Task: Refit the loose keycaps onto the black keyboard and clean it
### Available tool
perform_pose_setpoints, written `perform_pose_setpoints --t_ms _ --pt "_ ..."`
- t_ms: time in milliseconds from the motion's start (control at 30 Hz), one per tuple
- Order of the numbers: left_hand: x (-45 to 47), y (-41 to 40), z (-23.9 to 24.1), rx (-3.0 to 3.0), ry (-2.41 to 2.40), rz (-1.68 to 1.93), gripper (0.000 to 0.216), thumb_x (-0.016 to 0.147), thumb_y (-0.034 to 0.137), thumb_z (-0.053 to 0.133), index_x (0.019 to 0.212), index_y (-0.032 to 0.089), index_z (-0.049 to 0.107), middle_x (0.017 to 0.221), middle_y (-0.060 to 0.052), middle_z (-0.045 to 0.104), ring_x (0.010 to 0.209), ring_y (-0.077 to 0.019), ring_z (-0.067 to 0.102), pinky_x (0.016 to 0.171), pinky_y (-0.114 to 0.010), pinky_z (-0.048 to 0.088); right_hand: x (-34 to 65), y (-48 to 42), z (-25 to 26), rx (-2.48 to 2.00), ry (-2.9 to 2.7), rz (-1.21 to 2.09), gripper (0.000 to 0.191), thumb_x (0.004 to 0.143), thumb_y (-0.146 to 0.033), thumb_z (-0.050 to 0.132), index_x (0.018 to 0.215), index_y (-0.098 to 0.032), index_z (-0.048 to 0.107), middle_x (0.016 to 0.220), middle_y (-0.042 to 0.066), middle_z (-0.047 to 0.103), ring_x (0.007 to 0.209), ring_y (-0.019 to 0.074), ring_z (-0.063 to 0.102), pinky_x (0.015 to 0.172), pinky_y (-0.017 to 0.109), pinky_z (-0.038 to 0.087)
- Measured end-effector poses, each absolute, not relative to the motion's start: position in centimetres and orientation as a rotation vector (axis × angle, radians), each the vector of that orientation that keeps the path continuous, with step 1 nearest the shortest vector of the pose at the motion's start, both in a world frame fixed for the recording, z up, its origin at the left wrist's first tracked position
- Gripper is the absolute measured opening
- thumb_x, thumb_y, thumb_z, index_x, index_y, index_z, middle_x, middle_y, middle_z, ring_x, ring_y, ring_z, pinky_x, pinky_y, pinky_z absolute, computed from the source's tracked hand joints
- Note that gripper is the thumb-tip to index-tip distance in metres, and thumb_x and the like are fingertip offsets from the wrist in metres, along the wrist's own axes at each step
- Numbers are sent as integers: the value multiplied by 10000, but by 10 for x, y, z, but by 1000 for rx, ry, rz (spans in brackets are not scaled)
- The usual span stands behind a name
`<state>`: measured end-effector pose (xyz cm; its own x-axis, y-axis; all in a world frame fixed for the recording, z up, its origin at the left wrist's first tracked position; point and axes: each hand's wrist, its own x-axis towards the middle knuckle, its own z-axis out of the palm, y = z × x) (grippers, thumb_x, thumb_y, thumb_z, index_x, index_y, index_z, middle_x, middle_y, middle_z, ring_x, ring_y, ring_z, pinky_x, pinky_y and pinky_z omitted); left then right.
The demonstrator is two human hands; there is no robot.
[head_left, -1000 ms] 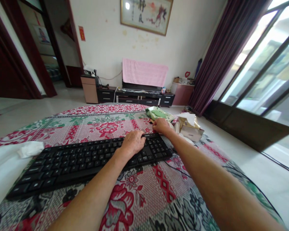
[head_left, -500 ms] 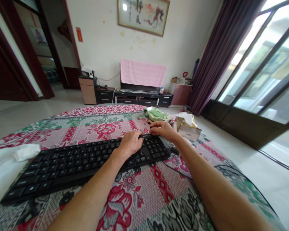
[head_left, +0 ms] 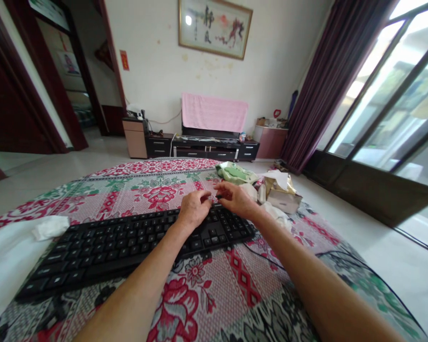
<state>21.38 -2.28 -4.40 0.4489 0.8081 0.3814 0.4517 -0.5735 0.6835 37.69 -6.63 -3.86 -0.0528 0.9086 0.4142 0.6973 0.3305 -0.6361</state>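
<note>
A black keyboard [head_left: 128, 242] lies at a slant on the patterned tablecloth. My left hand [head_left: 194, 210] rests over its back edge towards the right, fingers curled and the thumb at the edge. Close by, above the number pad, my right hand [head_left: 237, 199] has its fingers bent in a pinch. A small black piece [head_left: 218, 196] shows at those fingertips; its kind is too small to make out. The two hands' fingertips are near each other but apart. The keyboard's cable [head_left: 264, 256] runs off to the right over the cloth.
Beyond my right hand lie a green wipes packet [head_left: 237, 173] and an opened tissue box [head_left: 281, 192], with crumpled white cloth [head_left: 276, 214] beside it. A white sheet [head_left: 14, 266] with a crumpled tissue [head_left: 51, 228] lies at the left. The table's round edge faces a TV cabinet [head_left: 207, 151].
My right hand has come left, nearer my left hand, and a small black piece now shows at its fingertips. My left hand stays at the keyboard's back edge. The view has shifted slightly.
</note>
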Motion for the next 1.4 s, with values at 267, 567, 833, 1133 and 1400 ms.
perform_pose_setpoints --t_ms 267,567,833,1133,1400 --pt "211 -25 -33 2136 971 945 206 720 315 583 826 191 709 782 -19 710 749 -165 643 737 -275 476 358 -75 -22 -1372 -2043 -35 347 671 -51 478 972 -191 576 901 45 571 841 155 534 746 271 427" --pt "207 -24 -30 2069 827 940 194 711 259 572 814 160 703 779 -17 706 753 -157 632 718 -257 465 370 -72 -28 -1260 -1841 449 332 681 -125 520 1002 -206 546 964 28 607 882 136 579 799 290 466" --pt "209 -19 -37 1961 803 928 217 678 255 594 836 154 702 800 -32 709 764 -166 637 728 -256 466 371 -69 -31 -1250 -1785 451 316 658 -106 540 962 -192 563 901 25 609 822 130 589 753 281 488" --pt "210 -18 -38 1809 820 909 231 660 308 614 803 150 703 670 -29 681 651 -152 620 639 -257 464 369 -71 -29 -1202 -1793 498 262 672 -136 557 927 -191 576 862 17 619 778 122 589 722 274 486" --pt "213 -23 -35 1660 829 865 230 627 271 648 808 141 704 653 -40 679 639 -144 624 605 -246 456 371 -82 -13 -1454 -1838 466 182 697 -203 575 856 -175 660 710 1 636 636 103 557 590 243 447"
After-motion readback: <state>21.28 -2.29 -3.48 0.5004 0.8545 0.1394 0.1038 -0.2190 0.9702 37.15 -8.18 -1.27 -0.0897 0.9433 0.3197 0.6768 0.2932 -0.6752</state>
